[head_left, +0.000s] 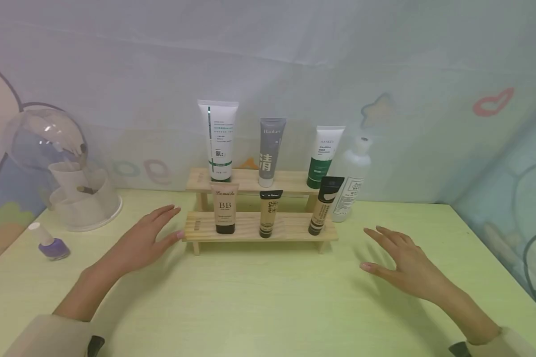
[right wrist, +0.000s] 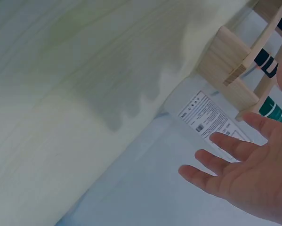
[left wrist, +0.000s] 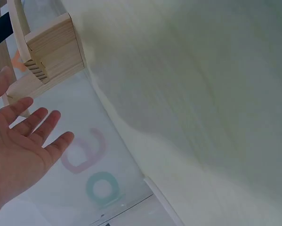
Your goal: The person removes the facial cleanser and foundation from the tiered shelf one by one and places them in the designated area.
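Head: stand (head_left: 296, 228) near back edge of worktop (head_left: 268, 302), six tubes (head_left: 225, 212) standing on its two steps; left hand (head_left: 145, 243) just beside its left end, right hand (head_left: 403, 263) off its right end near bottle (head_left: 355, 171), fingers (head_left: 382, 242) apart on both; polish (head_left: 55, 249) near left edge. Left wrist: palm (left wrist: 20, 153) showing, fingers spread, stand end above. Right wrist: fingers spread, partly covering bottle's label (right wrist: 202, 114)
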Tool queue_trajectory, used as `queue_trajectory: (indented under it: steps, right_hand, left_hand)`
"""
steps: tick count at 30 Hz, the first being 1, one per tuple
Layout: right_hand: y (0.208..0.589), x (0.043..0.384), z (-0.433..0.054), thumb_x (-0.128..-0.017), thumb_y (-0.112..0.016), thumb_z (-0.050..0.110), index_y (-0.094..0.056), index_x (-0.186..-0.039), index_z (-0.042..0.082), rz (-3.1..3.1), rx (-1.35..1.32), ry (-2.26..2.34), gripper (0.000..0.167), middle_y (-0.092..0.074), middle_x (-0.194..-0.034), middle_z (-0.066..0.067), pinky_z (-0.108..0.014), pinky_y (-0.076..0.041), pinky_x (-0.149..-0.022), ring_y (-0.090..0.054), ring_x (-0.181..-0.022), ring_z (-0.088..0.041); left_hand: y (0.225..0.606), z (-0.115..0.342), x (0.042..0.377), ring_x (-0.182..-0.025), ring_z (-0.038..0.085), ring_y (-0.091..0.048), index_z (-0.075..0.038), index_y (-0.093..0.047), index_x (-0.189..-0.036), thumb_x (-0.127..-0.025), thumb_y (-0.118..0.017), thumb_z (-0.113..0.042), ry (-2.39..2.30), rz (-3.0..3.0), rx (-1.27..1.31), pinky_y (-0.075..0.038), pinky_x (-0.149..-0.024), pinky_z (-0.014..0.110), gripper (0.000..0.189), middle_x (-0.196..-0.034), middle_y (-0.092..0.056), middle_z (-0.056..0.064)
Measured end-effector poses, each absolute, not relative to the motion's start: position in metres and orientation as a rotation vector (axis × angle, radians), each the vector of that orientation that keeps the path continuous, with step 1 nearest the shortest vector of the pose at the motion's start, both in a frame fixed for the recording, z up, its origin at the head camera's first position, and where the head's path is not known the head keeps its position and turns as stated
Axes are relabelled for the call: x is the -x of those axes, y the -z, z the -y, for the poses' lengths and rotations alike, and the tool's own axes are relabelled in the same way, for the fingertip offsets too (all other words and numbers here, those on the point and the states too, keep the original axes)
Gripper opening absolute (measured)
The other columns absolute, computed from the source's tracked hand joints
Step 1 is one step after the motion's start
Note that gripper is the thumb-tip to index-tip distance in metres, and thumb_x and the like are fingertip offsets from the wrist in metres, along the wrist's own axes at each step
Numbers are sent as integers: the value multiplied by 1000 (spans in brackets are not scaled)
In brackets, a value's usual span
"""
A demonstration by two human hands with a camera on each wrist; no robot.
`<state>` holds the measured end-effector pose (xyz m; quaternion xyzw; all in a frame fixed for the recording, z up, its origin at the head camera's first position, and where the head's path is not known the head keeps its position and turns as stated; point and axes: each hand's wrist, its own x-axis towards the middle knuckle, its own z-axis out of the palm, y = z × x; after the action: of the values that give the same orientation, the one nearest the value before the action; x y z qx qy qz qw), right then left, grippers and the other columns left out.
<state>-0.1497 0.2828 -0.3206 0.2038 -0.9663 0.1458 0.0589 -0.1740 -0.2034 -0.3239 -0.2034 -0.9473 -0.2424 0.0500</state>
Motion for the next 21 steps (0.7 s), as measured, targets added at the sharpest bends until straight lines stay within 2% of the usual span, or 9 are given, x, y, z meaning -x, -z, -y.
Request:
queue_trajectory:
  steps: [5, 13, 21]
  right_hand:
    - [317, 149, -274, -84, -64, 39, -42, -135, 10, 2913, -683, -611, 63, -44, -132, -20, -63, -31, -87, -38, -118, -43]
    - [310, 147, -256, -85, -64, 36, -48, -130, 5, 2895, -706, -735, 57, -51, -128, -16, -55, -37, -90, -46, -116, -38]
    - [300, 144, -240, -86, -64, 33, -56, -120, 5, 2894, -727, -808, 45, -58, -119, -8, -45, -46, -81, -56, -102, -30]
  left_hand:
    - [325, 201, 180, -122, 46, -33, 6, -38, -133, -95, -50, -30, 880, 2876, 638, -29, -94, 58, 54, -133, -38, 28]
    - [326, 201, 182, -117, 46, -40, 4, -37, -135, -95, -50, -31, 979, 2914, 646, -34, -90, 58, 54, -135, -36, 27]
    - [327, 198, 185, -118, 43, -41, 4, -36, -135, -95, -50, -31, 1032, 2908, 690, -34, -91, 58, 55, -137, -35, 25]
